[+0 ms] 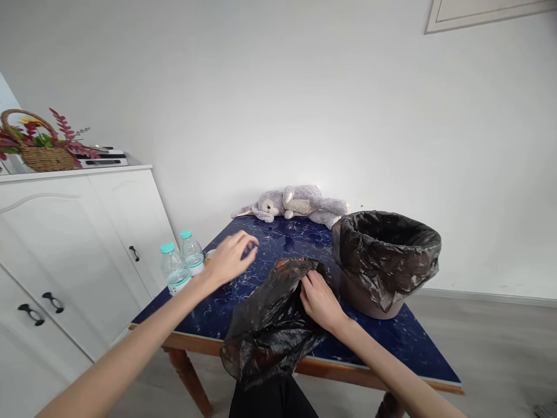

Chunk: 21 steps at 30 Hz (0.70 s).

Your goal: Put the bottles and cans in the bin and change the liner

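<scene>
A crumpled black plastic garbage bag (278, 325) lies over the front of the table and hangs past its edge. My right hand (321, 299) grips the bag's upper rim on the right side, fingers closed around the plastic. Left of the bag and above the tabletop is my left hand (235, 255), slightly blurred, its fingers bent with a gap between thumb and fingers. Nothing can be made out in it. To the right stands a brownish trash can (369, 305) lined with another black bag (391, 261), folded over its rim.
Two water bottles with turquoise caps (175, 270) (191, 251) stand at the table's left edge, beside a partly hidden cup (210, 254). A grey plush rabbit (300, 204) lies along the back of the blue table (287, 235). A white cabinet (87, 232) is at left.
</scene>
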Available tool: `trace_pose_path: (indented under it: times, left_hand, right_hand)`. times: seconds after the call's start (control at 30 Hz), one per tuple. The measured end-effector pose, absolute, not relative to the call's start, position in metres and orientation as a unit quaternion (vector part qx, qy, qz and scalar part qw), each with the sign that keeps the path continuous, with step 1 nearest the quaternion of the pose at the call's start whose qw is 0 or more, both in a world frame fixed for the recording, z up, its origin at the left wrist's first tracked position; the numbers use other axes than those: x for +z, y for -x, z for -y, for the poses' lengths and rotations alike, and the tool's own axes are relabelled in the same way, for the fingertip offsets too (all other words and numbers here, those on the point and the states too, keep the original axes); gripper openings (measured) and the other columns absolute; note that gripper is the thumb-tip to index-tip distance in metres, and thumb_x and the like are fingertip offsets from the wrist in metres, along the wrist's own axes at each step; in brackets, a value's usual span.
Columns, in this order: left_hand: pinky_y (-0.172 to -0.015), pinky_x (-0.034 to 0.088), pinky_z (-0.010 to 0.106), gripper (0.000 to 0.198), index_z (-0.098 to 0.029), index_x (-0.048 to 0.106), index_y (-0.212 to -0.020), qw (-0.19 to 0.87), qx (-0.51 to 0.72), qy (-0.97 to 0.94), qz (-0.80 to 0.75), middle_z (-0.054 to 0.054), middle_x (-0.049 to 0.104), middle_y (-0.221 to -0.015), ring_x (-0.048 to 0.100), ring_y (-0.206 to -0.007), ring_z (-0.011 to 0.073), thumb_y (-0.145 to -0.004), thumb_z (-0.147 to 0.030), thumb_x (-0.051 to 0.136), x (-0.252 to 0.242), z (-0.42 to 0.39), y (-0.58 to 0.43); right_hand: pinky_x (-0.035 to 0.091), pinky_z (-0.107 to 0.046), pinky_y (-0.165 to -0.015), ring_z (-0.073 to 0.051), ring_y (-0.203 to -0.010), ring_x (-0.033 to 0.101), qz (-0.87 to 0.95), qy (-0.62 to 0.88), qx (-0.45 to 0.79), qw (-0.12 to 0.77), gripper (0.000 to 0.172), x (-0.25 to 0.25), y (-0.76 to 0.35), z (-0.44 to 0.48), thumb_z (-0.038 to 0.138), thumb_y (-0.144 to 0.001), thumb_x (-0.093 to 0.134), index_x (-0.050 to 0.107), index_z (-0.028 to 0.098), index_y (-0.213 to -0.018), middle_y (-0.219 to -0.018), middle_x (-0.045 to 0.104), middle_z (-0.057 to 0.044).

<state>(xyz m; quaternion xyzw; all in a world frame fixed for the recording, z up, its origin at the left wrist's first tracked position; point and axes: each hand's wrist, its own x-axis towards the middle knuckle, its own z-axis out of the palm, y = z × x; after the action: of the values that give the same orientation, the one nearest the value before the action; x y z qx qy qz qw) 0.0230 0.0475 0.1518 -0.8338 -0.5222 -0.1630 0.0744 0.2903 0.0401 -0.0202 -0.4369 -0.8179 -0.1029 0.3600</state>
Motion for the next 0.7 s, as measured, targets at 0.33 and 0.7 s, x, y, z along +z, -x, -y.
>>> trace_pose_path:
  times: [0.33, 0.7]
  left_hand:
    - [-0.118, 0.043, 0.053, 0.045, -0.015, 0.059, -0.136, -0.065, -0.093, 0.909, 0.401, 0.022, 0.065, -0.137, 0.059, -0.135, 0.0366, -0.092, -0.014, 0.047, 0.074, -0.005, -0.103]
    - [-0.117, 0.045, 0.053, 0.057, -0.021, 0.052, -0.145, -0.023, -0.074, 0.859, 0.506, 0.019, 0.061, -0.150, 0.056, -0.140, 0.0417, -0.090, -0.028, 0.062, 0.045, -0.109, -0.099]
  right_hand:
    - [0.052, -0.047, -0.101, -0.031, -0.114, 0.057, 0.827, 0.424, -0.115, 0.351, 0.047, 0.031, -0.289, -0.058, -0.007, -0.082, 0.044, 0.059, 0.018, -0.119, -0.118, 0.063, -0.015]
    - [0.041, -0.050, -0.118, -0.032, -0.131, 0.053, 0.837, 0.440, -0.089, 0.312, 0.052, 0.018, -0.275, -0.067, -0.001, -0.089, 0.049, 0.053, 0.012, -0.139, -0.138, 0.060, -0.020]
